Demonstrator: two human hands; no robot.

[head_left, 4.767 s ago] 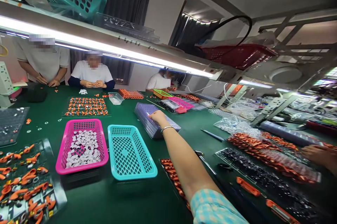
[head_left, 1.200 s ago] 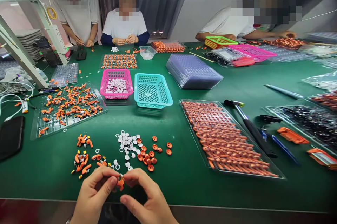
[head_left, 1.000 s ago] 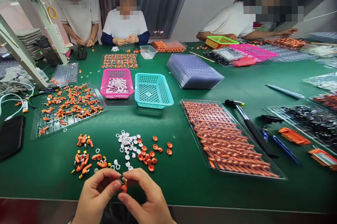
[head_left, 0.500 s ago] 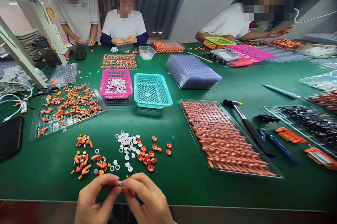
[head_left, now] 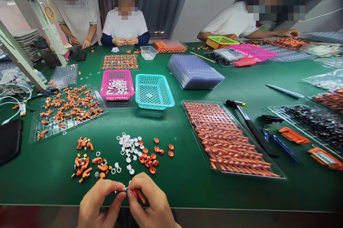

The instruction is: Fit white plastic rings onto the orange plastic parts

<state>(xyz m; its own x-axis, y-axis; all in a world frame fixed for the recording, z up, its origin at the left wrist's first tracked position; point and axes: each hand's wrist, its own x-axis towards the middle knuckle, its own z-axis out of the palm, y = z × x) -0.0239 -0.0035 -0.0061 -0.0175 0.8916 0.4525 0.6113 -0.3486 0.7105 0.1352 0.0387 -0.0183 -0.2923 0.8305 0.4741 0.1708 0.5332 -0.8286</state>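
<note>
Change since half a second ago: the curved orange plastic piece (head_left: 140,196), glossy and stem-shaped, now shows more of its length below the right index finger. 1.2 seconds ago it hung between both sets of fingertips. 4.8 seconds ago one hand lay on the stack of clear ribbed plastic trays (head_left: 197,74), well beyond the present fingers.

Right hand (head_left: 150,199): thumb and index finger closed, pinching the orange piece. Left hand (head_left: 102,201): thumb and index tip pressed together on a small silver-grey shiny part (head_left: 124,189), which sits between the two hands' fingertips; its exact form is too small to tell.

Ahead and left of the fingers: a loose group of orange curved pieces with gold-toned ends (head_left: 86,173), smooth.

Directly ahead: flat matt white discs (head_left: 128,146), some with ring-shaped tabs; beside them, to the right, round hollow orange cups (head_left: 152,170).

Farther ahead: a pink perforated plastic basket (head_left: 118,97) with white discs inside; just beside it, a turquoise lattice-sided plastic basket (head_left: 154,106).

Right of the fingers: a clear rectangular plastic tray (head_left: 280,176) filled with close rows of orange stems; next to it, a black-handled hammer (head_left: 257,135) with bright metal shaft.

Under all: a smooth, faintly reflective green tabletop (head_left: 203,196).
</note>
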